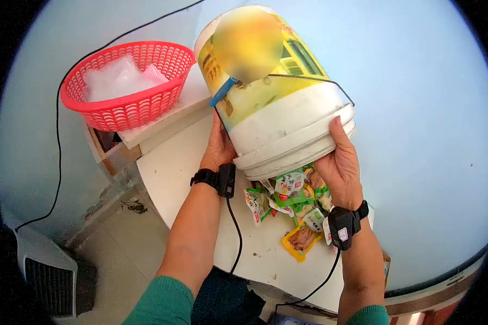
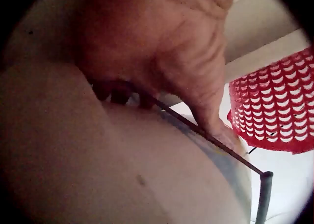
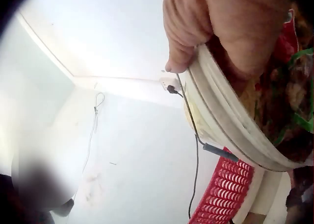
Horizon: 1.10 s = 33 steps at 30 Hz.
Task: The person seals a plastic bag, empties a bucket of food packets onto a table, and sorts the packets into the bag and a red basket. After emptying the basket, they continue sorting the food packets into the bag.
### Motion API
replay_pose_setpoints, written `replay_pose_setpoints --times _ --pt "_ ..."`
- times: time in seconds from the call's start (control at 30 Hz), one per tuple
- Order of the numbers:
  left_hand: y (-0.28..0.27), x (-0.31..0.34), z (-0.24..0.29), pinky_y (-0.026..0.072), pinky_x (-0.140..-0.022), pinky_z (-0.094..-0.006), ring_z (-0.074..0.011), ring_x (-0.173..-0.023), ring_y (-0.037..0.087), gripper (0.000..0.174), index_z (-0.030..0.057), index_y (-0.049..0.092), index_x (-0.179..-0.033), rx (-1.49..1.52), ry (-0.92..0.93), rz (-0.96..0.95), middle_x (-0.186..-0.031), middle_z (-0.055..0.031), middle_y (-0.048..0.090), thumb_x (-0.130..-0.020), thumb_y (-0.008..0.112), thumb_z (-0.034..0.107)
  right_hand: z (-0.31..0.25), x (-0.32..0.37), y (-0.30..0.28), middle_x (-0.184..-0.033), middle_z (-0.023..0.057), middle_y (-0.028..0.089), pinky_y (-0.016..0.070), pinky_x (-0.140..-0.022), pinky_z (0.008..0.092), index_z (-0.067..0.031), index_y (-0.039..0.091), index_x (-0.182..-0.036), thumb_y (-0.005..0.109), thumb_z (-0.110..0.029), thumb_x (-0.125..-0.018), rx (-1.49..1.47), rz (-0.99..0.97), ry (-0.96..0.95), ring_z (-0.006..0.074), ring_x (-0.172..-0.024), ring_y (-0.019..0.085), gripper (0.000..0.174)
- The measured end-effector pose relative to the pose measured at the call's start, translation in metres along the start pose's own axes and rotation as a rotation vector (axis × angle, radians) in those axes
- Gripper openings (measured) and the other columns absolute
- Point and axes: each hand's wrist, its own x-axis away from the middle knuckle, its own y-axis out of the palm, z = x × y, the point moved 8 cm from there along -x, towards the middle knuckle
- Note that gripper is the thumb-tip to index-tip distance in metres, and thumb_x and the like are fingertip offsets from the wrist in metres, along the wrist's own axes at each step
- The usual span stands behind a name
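Note:
A white plastic bucket (image 1: pixel 287 119) with a yellow printed label is tipped mouth-down over the white table (image 1: pixel 244 244). My right hand (image 1: pixel 341 168) grips its rim, thumb on the outside and the other fingers inside the mouth. On the opposite side, my left hand (image 1: pixel 218 146) holds the bucket's wall, partly hidden behind it. The wire handle (image 2: pixel 223 146) crosses close by the left hand, with a blue grip (image 1: pixel 223 93) on it. Below the mouth lies a heap of small snack packets (image 1: pixel 302 238), green, white and yellow; more packets (image 3: pixel 294 91) show at the mouth in the right wrist view.
A red perforated basket (image 1: pixel 130 115) holding clear plastic bags (image 1: pixel 114 78) stands on a raised ledge (image 1: pixel 168 119) at the left. A black cable (image 1: pixel 58 135) runs down the pale blue wall (image 1: pixel 417 162). A grey-and-black object (image 1: pixel 49 276) stands on the floor at lower left.

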Motion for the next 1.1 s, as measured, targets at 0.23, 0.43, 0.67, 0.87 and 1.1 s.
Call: replay_pose_setpoints --times 0.23,0.43,0.67,0.87,1.1 --pt "0.007 -0.015 0.009 0.0348 -0.110 -0.0403 -0.0244 -0.131 0.044 0.075 0.0097 0.043 -0.143 -0.073 0.003 -0.074 -0.145 -0.0088 0.046 -0.092 0.047 0.065 -0.005 0.016 -0.029 -0.145 0.0150 0.045 0.0322 -0.116 0.0490 -0.0040 0.040 -0.141 0.062 -0.013 -0.095 -0.046 0.009 -0.060 0.0292 -0.134 0.042 0.052" --pt "0.034 -0.011 0.024 0.0327 -0.112 -0.0404 -0.0247 -0.132 0.043 0.080 0.0086 0.040 -0.145 -0.273 -0.005 -0.126 -0.146 -0.0101 0.044 -0.092 0.044 0.067 -0.013 0.021 -0.058 -0.145 0.0137 0.045 0.0305 -0.116 0.0511 -0.0053 0.043 -0.140 0.061 -0.016 -0.096 -0.174 -0.065 -0.072 0.0286 -0.135 0.042 0.049" --pt "0.070 0.004 0.035 0.0299 -0.113 -0.0386 -0.0218 -0.133 0.042 0.076 0.0072 0.043 -0.142 -0.214 0.036 -0.216 -0.145 -0.0087 0.046 -0.094 0.043 0.066 -0.047 0.027 -0.033 -0.146 0.0137 0.046 0.0303 -0.115 0.0521 -0.0050 0.044 -0.141 0.060 -0.016 -0.096 -0.186 -0.135 -0.170 0.0288 -0.135 0.041 0.049" --pt "0.083 0.005 0.027 0.0320 -0.110 -0.0377 -0.0182 -0.129 0.044 0.068 0.0097 0.045 -0.141 -0.221 0.053 -0.310 -0.139 -0.0048 0.052 -0.096 0.046 0.060 -0.072 0.038 -0.039 -0.146 0.0149 0.045 0.0299 -0.115 0.0527 -0.0033 0.045 -0.140 0.057 -0.018 -0.098 -0.194 -0.183 -0.245 0.0287 -0.136 0.041 0.046" --pt "0.098 0.013 0.028 0.0340 -0.106 -0.0331 -0.0139 -0.124 0.046 0.062 0.0146 0.038 -0.146 -0.225 0.112 -0.393 -0.138 0.0017 0.051 -0.097 0.053 0.050 -0.083 0.044 -0.039 -0.146 0.0142 0.045 0.0290 -0.115 0.0510 -0.0033 0.047 -0.139 0.059 -0.021 -0.097 -0.305 -0.355 -0.177 0.0279 -0.136 0.041 0.047"
